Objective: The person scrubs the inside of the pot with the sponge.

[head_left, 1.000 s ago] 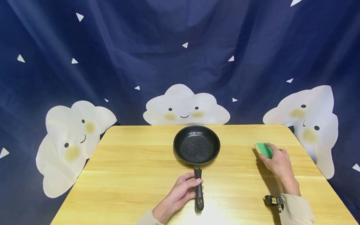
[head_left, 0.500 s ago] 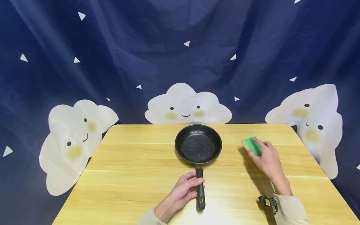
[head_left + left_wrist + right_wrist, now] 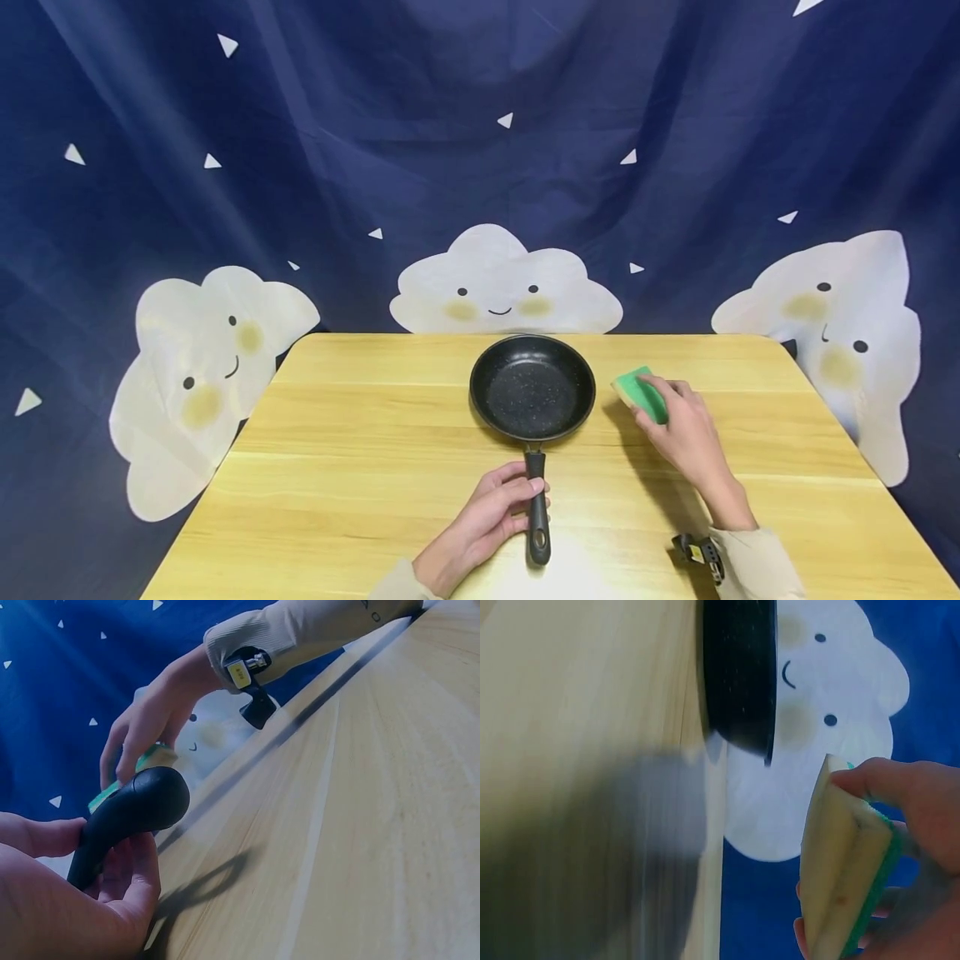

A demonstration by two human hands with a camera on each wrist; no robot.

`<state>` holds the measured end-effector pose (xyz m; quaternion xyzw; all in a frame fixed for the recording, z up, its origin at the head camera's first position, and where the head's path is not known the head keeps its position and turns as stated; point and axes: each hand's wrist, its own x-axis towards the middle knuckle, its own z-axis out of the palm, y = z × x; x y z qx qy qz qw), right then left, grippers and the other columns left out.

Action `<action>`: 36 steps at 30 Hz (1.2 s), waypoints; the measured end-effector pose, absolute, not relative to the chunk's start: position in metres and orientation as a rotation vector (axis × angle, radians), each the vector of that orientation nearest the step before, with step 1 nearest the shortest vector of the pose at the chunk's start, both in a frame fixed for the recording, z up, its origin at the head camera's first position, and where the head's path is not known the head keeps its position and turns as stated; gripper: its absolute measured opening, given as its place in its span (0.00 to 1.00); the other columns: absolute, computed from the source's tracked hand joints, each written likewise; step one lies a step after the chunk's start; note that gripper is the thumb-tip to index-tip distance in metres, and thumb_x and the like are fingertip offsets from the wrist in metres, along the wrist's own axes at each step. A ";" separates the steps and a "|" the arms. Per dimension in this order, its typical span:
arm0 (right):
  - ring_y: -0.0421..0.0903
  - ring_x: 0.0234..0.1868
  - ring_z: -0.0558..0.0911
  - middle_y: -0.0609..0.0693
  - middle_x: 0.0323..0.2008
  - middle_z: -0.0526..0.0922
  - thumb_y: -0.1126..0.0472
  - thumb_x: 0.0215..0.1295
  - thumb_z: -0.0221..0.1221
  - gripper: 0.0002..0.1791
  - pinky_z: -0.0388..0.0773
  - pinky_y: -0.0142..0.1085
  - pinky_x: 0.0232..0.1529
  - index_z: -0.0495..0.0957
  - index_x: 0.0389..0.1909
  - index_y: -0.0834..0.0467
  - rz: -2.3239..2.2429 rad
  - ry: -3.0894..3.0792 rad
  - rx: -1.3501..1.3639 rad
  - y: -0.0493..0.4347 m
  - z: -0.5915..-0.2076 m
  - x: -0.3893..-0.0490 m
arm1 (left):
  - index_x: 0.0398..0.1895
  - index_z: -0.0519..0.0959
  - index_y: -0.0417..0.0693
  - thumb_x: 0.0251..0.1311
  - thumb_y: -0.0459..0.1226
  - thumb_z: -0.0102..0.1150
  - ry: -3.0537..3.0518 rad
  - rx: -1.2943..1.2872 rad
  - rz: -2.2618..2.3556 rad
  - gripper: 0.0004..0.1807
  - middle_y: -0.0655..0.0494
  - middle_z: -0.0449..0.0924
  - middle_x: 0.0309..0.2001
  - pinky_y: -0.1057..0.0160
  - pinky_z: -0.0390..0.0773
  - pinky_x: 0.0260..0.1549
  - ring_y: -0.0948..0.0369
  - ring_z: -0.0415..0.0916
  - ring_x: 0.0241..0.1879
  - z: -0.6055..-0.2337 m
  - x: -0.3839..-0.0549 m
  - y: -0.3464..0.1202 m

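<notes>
A black frying pan (image 3: 532, 390) with pale speckles lies at the middle of the table, its handle towards the person. The left hand (image 3: 489, 515) grips that handle (image 3: 538, 517), thumb on top; the left wrist view shows the fingers under the handle's end (image 3: 150, 801). To the right of the pan, the right hand (image 3: 686, 433) pinches a sponge (image 3: 642, 395), green on its upper face and cream below. In the right wrist view the sponge (image 3: 844, 862) is tilted, held off the table and apart from the pan (image 3: 741, 675).
The light wooden table (image 3: 360, 450) ends at a dark blue curtain (image 3: 420, 150) printed with white clouds and triangles. A small black device (image 3: 699, 554) is strapped at the right sleeve cuff.
The right hand has moved left with the sponge, bringing it closer to the pan. The left hand still holds the handle, and the pan has stayed in place.
</notes>
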<state>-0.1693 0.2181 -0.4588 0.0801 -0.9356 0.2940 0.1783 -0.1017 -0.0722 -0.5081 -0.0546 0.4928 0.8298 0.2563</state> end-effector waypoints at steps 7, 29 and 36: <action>0.69 0.52 0.78 0.68 0.55 0.79 0.54 0.66 0.68 0.26 0.76 0.61 0.45 0.79 0.62 0.59 0.877 -2.598 0.292 0.195 -0.463 -0.172 | 0.63 0.71 0.37 0.68 0.34 0.61 1.342 -0.157 2.238 0.22 0.47 0.82 0.45 0.57 0.84 0.41 0.57 0.80 0.40 -0.508 -0.098 -0.068; 0.66 0.53 0.77 0.68 0.55 0.79 0.56 0.63 0.71 0.23 0.77 0.60 0.51 0.83 0.56 0.61 0.705 -2.664 0.601 0.133 -0.480 -0.213 | 0.66 0.68 0.35 0.68 0.34 0.61 1.359 -0.181 2.228 0.26 0.45 0.82 0.46 0.57 0.84 0.41 0.56 0.81 0.40 -0.505 -0.097 -0.069; 0.67 0.54 0.76 0.69 0.55 0.78 0.56 0.65 0.70 0.21 0.78 0.61 0.50 0.84 0.55 0.61 0.550 -2.747 0.687 0.127 -0.477 -0.217 | 0.67 0.66 0.35 0.68 0.33 0.62 1.358 -0.177 2.230 0.28 0.46 0.83 0.46 0.58 0.83 0.40 0.56 0.81 0.41 -0.503 -0.097 -0.070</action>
